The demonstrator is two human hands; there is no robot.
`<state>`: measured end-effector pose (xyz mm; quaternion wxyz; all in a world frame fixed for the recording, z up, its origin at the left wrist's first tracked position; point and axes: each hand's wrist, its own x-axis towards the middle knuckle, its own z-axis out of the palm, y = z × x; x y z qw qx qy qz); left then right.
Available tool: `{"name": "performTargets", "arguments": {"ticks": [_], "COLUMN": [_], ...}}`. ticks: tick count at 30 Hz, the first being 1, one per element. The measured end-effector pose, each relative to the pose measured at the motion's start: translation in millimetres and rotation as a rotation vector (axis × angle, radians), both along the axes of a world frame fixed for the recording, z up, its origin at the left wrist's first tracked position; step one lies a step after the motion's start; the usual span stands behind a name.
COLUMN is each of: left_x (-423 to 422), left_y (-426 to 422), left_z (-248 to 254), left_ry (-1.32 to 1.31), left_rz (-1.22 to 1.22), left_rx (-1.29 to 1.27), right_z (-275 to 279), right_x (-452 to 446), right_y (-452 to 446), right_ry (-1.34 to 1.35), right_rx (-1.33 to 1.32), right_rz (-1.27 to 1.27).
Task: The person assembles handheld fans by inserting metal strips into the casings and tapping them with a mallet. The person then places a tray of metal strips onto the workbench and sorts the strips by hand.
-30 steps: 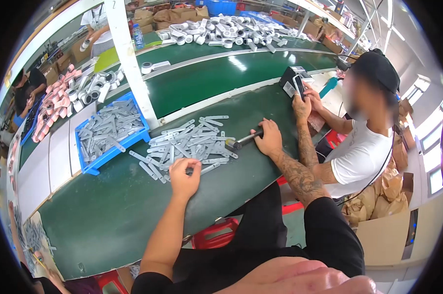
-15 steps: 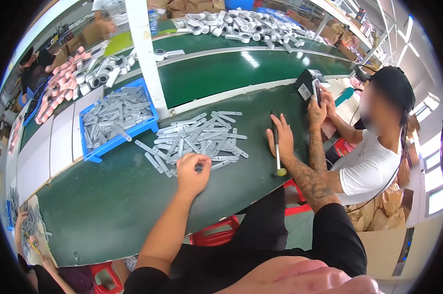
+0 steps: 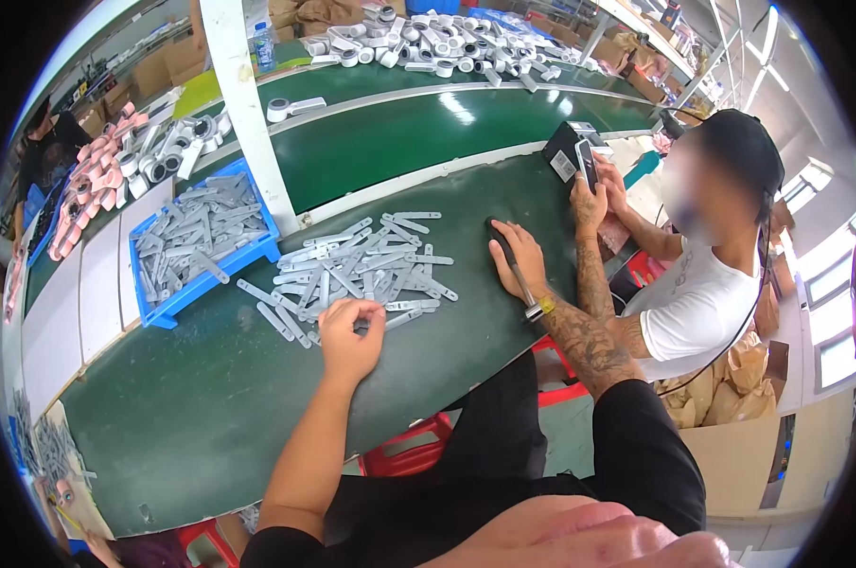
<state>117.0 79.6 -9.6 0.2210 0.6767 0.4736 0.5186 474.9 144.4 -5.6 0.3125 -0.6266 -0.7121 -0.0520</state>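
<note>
The hammer point(image 3: 516, 275) is under the right hand point(image 3: 519, 261): its handle runs beneath the palm and loosely bent fingers, and its head is seen beside the wrist, close to the table's near edge. How firmly the handle is gripped cannot be told. The left hand point(image 3: 352, 339) is curled, with thumb and forefinger brought round toward each other; whether anything is pinched cannot be told. The grey strips point(image 3: 366, 270) are heaped just beyond it, their near fringe by its fingers. Between heap and right hand, a band of bare table point(image 3: 210, 407) is left. Wider open room is found left of the left hand and toward the near edge. Farther left, beyond that hand, the heap is flanked by the blue bin point(image 3: 167, 308), filled with more strips. Beyond both hands, the far side is bounded by a white rail point(image 3: 380, 199).
</note>
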Motion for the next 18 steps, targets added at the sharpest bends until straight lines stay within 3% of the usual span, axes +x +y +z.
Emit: {"name": "performTargets", "arguments": {"ticks": [4,9,12,14,16,18], "left_x": [0,-3,-2,3,28,63], "left_y": [0,1,-2,-8,-28,-64], "left_z": [0,0,8,19,19,20], "left_ry": [-0.013,0.27,0.306,0.262,0.069,-0.126], "left_rz": [-0.016,0.205,0.23,0.126,0.035,-0.171], "left_rx": [-0.009,0.231,0.314,0.388,0.287,-0.087], "right_z": [3,9,1,-9,-9,-12], "right_x": [-2,-7,-13,-30,-35,-35], "right_y": [-1,-2,7,23,28,30], "right_ry": [0.008,0.025,0.216,0.297,0.312,0.328], "right_rx": [-0.012,0.195,0.218,0.221,0.211,0.223], "right_rz": [-0.011,0.027,-0.134,-0.414,-0.476,-0.497]}}
